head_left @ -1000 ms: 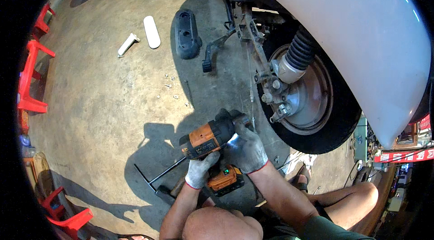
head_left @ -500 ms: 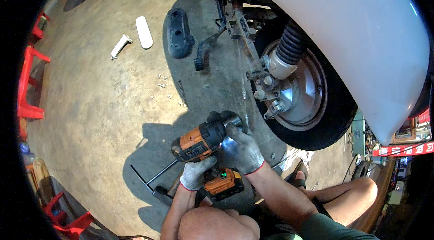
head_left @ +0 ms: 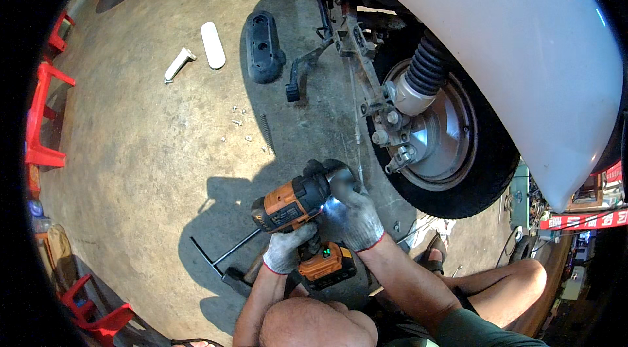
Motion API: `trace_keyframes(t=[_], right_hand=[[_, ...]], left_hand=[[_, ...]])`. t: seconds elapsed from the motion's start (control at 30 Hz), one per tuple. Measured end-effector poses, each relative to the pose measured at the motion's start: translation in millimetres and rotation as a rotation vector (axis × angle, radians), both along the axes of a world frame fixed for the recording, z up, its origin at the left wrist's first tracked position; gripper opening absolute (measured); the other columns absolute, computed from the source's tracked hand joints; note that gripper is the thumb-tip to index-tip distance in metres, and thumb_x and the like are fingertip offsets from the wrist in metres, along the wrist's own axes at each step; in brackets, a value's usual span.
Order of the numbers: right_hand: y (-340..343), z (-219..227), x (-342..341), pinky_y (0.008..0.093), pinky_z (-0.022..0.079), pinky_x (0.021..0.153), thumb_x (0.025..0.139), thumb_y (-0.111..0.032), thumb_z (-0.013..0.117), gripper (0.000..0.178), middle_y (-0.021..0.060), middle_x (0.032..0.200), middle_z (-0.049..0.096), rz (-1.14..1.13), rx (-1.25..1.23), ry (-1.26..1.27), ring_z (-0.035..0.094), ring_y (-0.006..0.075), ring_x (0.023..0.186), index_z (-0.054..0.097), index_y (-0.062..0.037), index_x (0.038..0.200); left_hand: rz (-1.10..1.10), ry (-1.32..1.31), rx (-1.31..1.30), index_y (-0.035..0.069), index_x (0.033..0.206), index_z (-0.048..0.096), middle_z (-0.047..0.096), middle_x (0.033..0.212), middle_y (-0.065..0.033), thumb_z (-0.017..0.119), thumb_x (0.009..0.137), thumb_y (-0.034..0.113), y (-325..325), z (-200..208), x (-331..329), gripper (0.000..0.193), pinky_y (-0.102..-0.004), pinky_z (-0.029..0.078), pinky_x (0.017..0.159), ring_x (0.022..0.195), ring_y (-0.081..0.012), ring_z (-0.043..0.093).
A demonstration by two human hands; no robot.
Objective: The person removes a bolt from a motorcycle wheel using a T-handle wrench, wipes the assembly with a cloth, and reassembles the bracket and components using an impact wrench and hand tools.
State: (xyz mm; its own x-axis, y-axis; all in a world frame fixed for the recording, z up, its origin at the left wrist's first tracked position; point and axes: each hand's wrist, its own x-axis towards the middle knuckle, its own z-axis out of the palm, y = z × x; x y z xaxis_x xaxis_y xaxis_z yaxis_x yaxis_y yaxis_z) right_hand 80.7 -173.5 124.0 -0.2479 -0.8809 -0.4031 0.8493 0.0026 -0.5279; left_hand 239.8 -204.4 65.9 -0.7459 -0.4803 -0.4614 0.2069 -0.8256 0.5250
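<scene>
An orange and black cordless impact wrench (head_left: pixel 282 206) lies across in front of me, its nose pointing up and to the right. My left hand (head_left: pixel 288 252), in a whitish work glove, is closed on its grip, above the orange and black battery (head_left: pixel 327 266) with green lights. At the nose end my gloved right hand (head_left: pixel 356 218) is closed around the front, where a silvery socket-like piece partly shows. A light on the tool shines on that glove. To the right stands a wheel (head_left: pixel 435 144) with a black-booted shock absorber (head_left: pixel 425 72) and bracket.
Under a white body panel (head_left: pixel 497 39) hangs a pedal arm (head_left: pixel 304 72). A black oblong cover (head_left: pixel 263 46), a white oblong piece (head_left: pixel 212 46), a spring (head_left: pixel 266 134) and several screws lie on the floor. Near my left forearm is a T-handle wrench (head_left: pixel 226 259). Red stools (head_left: pixel 46 118) line the left.
The view has shifted slightly, so the floor items appear a little to the right. Both hands keep their hold on the impact wrench, with hardly any other movement.
</scene>
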Motion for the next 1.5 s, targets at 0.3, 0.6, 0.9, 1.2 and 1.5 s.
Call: trace_keyframes(t=[0.3,0.6,0.9,1.2,1.5], right_hand=[[-1.1,3.7,-0.2,0.0476,0.045,0.097,0.085,-0.031,0.069,0.048,0.0098,0.127,0.056,-0.009,0.014,0.044,0.054,0.0272,0.116,0.053,-0.0117,0.126],[-0.5,-0.3,-0.2,0.0467,0.045,0.097,0.086,-0.029,0.068,0.046,0.0099,0.126,0.057,-0.023,-0.008,0.021,0.054,0.0268,0.116,0.054,-0.0117,0.126],[1.7,-4.5,2.0,0.0398,0.049,0.092,0.088,-0.010,0.064,0.035,0.0124,0.118,0.062,-0.069,0.046,-0.104,0.060,0.0249,0.108,0.056,-0.0039,0.121],[-31.7,13.1,-10.2,0.0353,0.043,0.100,0.087,-0.011,0.063,0.069,0.0170,0.129,0.055,-0.032,0.137,0.804,0.054,0.0253,0.118,0.026,0.0023,0.145],[-131.6,82.7,-56.2,0.0399,0.048,0.090,0.085,-0.022,0.063,0.052,0.0257,0.111,0.062,-0.092,0.352,1.742,0.061,0.0348,0.104,0.045,0.0048,0.126]], left_hand=[[0.037,-0.010,-0.054,0.007,0.121,0.057,0.065,0.105,-0.0050,0.075,0.076,0.017,2.9,-9.8,-2.6,0.050,-0.0301,0.055,0.071,0.087,-0.0167,0.065],[0.001,-0.011,0.007,0.007,0.122,0.057,0.065,0.107,-0.0049,0.073,0.077,0.012,1.9,-2.2,-1.3,0.048,-0.0320,0.055,0.078,0.092,-0.0176,0.064],[0.032,0.021,-0.003,0.007,0.125,0.054,0.063,0.113,-0.0069,0.070,0.078,0.009,6.6,-12.3,-0.2,0.049,-0.0366,0.054,0.086,0.099,-0.0205,0.063],[0.155,0.101,0.123,0.006,0.119,0.055,0.063,0.092,-0.0048,0.071,0.077,0.014,17.5,-15.1,16.2,0.046,-0.0303,0.053,0.063,0.073,-0.0166,0.062],[0.161,0.077,0.205,0.007,0.101,0.056,0.053,0.066,-0.0022,0.065,0.081,0.015,9.2,11.2,20.4,0.023,-0.0267,0.041,0.051,0.055,-0.0131,0.051]])
